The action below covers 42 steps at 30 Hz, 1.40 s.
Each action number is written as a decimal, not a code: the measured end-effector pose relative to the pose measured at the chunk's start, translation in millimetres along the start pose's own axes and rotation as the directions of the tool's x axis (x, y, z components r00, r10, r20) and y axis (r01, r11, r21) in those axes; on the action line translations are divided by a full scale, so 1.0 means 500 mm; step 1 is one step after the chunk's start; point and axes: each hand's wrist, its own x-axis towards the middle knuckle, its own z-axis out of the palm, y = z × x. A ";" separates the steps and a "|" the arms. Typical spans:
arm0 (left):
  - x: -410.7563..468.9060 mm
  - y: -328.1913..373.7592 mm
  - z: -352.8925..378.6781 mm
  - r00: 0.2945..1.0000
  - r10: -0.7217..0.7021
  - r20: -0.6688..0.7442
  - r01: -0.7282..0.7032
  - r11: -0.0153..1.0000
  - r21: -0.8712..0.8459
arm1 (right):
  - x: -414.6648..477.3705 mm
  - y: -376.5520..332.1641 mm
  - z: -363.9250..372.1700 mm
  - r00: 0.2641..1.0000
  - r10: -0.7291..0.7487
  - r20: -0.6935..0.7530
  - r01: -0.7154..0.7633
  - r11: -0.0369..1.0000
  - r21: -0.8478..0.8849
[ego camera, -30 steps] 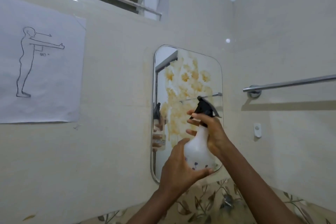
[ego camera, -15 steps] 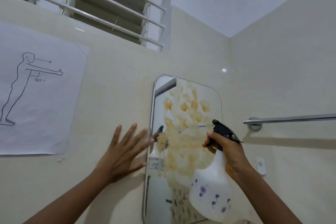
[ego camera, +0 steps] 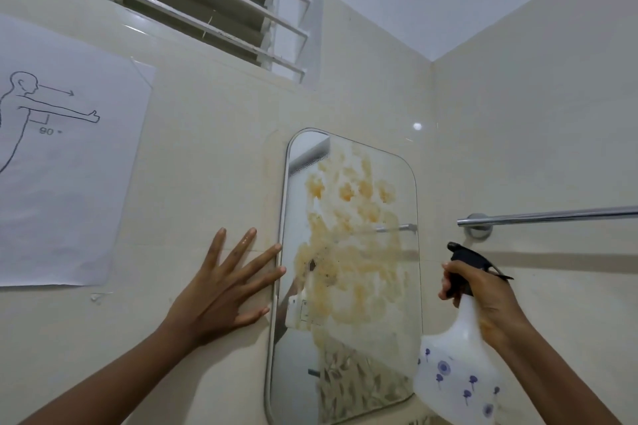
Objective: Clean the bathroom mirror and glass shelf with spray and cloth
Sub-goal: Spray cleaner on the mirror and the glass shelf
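A rounded-corner mirror [ego camera: 345, 355] hangs on the cream tiled wall, its upper and middle glass smeared with yellow-brown stains. My left hand [ego camera: 221, 290] lies flat on the wall just left of the mirror, fingers spread, fingertips touching the frame. To the right of the mirror, my right hand [ego camera: 483, 300] grips the neck of a white spray bottle [ego camera: 455, 379] with blue flower prints and a black trigger head, nozzle pointing toward the glass. No cloth or glass shelf is in view.
A chrome towel bar [ego camera: 549, 216] runs along the right wall above the bottle. A paper sheet with a figure drawing [ego camera: 62, 162] is taped to the wall at left. A louvred window with bars [ego camera: 207, 0] sits above.
My left hand let go of the bottle and moved onto the wall beside the mirror. My right hand carried the bottle to the right of the mirror. The view tilted upward.
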 end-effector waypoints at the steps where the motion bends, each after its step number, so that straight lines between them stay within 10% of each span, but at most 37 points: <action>1: -0.001 0.001 0.000 1.000 0.000 -0.001 0.000 1.000 0.002 | 0.002 0.002 -0.008 1.000 0.011 -0.015 -0.011 1.000 0.022; 13: 0.002 0.000 0.012 0.995 0.014 -0.098 -0.010 0.999 0.041 | 0.006 0.033 -0.066 0.987 0.039 -0.155 -0.038 0.999 0.009; 21: -0.001 0.003 0.011 0.993 0.023 -0.113 -0.018 0.999 0.040 | -0.098 0.046 -0.020 0.963 0.089 0.252 -0.013 0.957 -0.290; 37: -0.001 0.004 0.014 0.995 0.019 -0.102 -0.013 0.998 0.062 | -0.088 0.110 -0.125 0.971 0.168 -0.168 -0.199 0.961 -0.190; 42: -0.002 0.003 0.017 0.995 0.019 -0.097 -0.012 0.997 0.073 | -0.136 0.102 -0.106 0.960 0.236 0.151 -0.181 0.933 -0.311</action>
